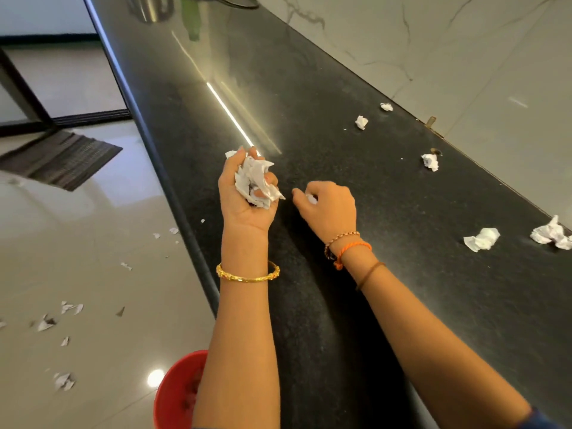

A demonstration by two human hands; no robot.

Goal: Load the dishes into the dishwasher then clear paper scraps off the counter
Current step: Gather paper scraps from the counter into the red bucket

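Note:
My left hand is raised palm-up over the black counter and grips a bundle of crumpled white paper scraps. My right hand rests just to its right, fingers curled, pinching a small white scrap against the counter. Several crumpled scraps lie further right on the counter: one and another near the wall, one beside a hole, and two larger ones at the right edge.
A red bin stands on the floor under my left forearm. Torn paper bits are scattered over the glossy tiled floor. A dark mat lies at left. A steel vessel stands at the counter's far end. A marble wall backs the counter.

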